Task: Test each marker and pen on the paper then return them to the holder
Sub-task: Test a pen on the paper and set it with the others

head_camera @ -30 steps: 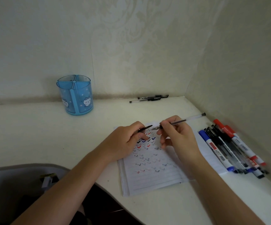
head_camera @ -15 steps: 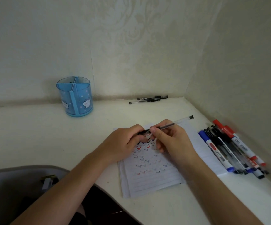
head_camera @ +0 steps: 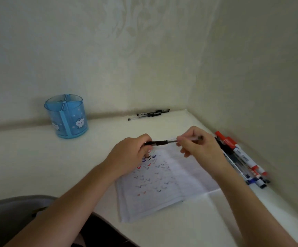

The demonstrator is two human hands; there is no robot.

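Pen (head_camera: 164, 142) held in the air between both hands, over the top edge of the paper (head_camera: 162, 186), not touching it. Long axis runs left to right, near level, right end a touch higher. Left hand (head_camera: 128, 157) has its fingers curled round the black end; right hand (head_camera: 199, 148) pinches the clear barrel between thumb and forefinger. Black section shows in the gap between the hands. Cap looks on or nearly on, cannot tell if fully seated, frame is soft there.

Paper lies flat on the bench (head_camera: 28, 166), rows of small check marks in black, blue and red on it.

Holder (head_camera: 67, 116) stands upright at the back left by the wall, well apart from the pen, up and left of the left hand. Left hand is the nearer one to it. My read: pen is level while the holder opens upward, so the pen has to tip upright on the way over.

Pile of markers and pens (head_camera: 242, 157) lies along the right wall, just beside the right hand. A few more pens (head_camera: 150, 114) lie by the back wall
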